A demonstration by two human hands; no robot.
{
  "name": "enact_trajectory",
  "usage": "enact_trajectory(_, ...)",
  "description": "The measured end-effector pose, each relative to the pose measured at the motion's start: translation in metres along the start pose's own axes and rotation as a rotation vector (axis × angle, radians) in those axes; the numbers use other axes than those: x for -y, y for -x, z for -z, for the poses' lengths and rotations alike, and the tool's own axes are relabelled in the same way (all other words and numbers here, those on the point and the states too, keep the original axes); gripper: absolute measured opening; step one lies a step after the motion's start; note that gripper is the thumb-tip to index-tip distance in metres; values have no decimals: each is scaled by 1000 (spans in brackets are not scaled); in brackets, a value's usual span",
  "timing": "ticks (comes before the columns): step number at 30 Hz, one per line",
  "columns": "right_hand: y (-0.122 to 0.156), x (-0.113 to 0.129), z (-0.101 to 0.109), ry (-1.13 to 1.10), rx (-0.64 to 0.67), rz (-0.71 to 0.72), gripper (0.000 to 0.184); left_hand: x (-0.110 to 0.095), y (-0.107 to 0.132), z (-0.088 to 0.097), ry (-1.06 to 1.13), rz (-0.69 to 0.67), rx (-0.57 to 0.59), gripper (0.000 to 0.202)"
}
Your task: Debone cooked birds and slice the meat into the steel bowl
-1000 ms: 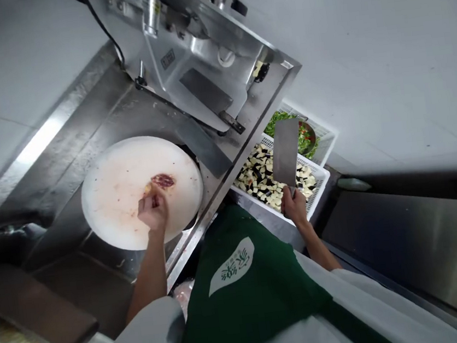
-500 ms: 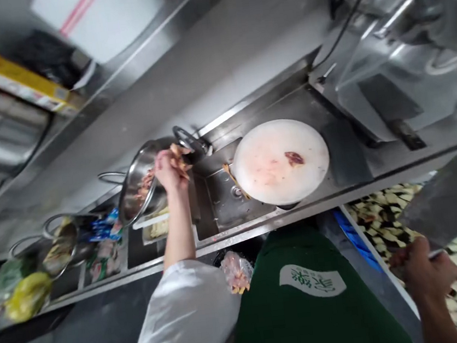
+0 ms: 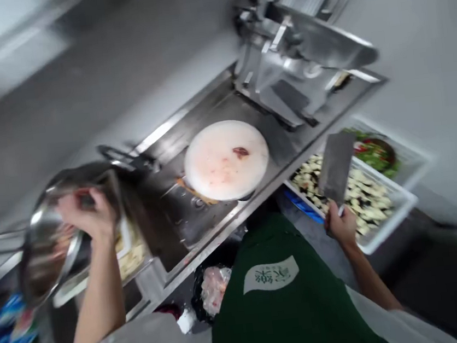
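Toward the left, a metal bowl [image 3: 45, 278] holds pinkish pieces [image 3: 63, 242], probably placed within easy reach. The left grip [image 3: 87, 212] hangs over its right side, fingers bent; blur makes it impossible to tell whether they pinch anything. The pinkish pieces lie left of and below it. A round white board [image 3: 206, 163] lies on the counter [image 3: 280, 139], apart from both grips, bearing one dark red piece [image 3: 240, 152]. At right, the right grip [image 3: 341, 222] wraps a cleaver [image 3: 337, 164] by its handle, blade pointing forward above a white basket [image 3: 402, 215] of cut cubes [image 3: 370, 199], seemingly held aside for safety.
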State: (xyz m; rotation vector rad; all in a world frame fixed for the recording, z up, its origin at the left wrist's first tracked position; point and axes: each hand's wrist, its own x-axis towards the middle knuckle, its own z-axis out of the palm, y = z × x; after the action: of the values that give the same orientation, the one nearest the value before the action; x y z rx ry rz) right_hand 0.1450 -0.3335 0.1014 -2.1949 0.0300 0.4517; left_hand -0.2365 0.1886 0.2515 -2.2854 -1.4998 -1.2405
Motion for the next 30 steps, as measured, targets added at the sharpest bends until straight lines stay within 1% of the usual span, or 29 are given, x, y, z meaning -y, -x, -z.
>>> enact_trajectory(1, 1, -4, 10, -23, -16, -38, 44, -39, 28, -32, 89, -78, 76, 8)
enact_trajectory(2, 2, -8, 20, -38, -52, -55, 43, -84, 60, -63, 226, -174, 226, 7)
enact_trajectory(4, 4, -21, 43, -40, -166, -73, 43, -186, 133, -117, 541, -331, 469, 8)
enact_trajectory(5, 6, -30, 56, -33, -238, -85, 43, -239, 172, -139, 674, -400, 605, 10)
enact_trajectory(6, 10, -41, 69, -26, -304, -107, 44, -289, 210, -159, 761, -450, 758, 13)
enact_trajectory(7, 14, -52, 83, -21, -358, -135, 45, -337, 246, -177, 804, -475, 898, 16)
enact_trajectory(8, 20, -65, 96, -18, -396, -166, 46, -380, 278, -194, 814, -525, 1067, 17)
enact_trajectory(9, 27, -78, 110, -15, -423, -203, 48, -417, 308, -212, 774, -540, 1238, 17)
enact_trajectory(10, 36, -91, 123, -10, -444, -249, 50, -449, 333, -230, 680, -530, 1398, 17)
enact_trajectory(11, 45, -104, 135, -7, -459, -304, 53, -475, 357, -248, 587, -510, 1516, 17)
enact_trajectory(12, 56, -117, 147, -2, -482, -374, 55, -497, 378, -266, 502, -481, 1594, 18)
enact_trajectory(13, 67, -128, 157, 8, -495, -457, 57, -513, 397, -285, 431, -449, 1640, 19)
enact_trajectory(14, 78, -139, 167, 16, -492, -538, 58, -525, 415, -302, 379, -418, 1660, 19)
enact_trajectory(15, 88, -149, 175, 44, -530, -622, 59, -534, 432, -319, 340, -388, 1667, 19)
enact_trajectory(18, 108, -170, 197, 123, -573, -827, 58, -546, 475, -360, 214, -297, 1680, 15)
enact_trajectory(20, 105, -178, 210, 170, -580, -919, 57, -548, 495, -380, 157, -250, 1675, 18)
enact_trajectory(21, 99, -180, 217, 192, -584, -942, 57, -549, 501, -388, 140, -228, 1671, 20)
enact_trajectory(23, 79, -182, 228, 224, -588, -944, 57, -551, 507, -398, 128, -185, 1665, 21)
enact_trajectory(25, 55, -182, 237, 234, -576, -921, 56, -554, 505, -399, 136, -131, 1661, 20)
enact_trajectory(26, 45, -181, 241, 226, -553, -903, 55, -555, 503, -394, 144, -98, 1657, 19)
enact_trajectory(27, 35, -179, 244, 217, -523, -878, 54, -556, 499, -386, 157, -60, 1651, 19)
enact_trajectory(28, 25, -178, 248, 217, -490, -845, 53, -556, 494, -374, 173, -21, 1640, 18)
enact_trajectory(30, 4, -175, 253, 267, -400, -747, 49, -553, 483, -339, 226, 63, 1606, 16)
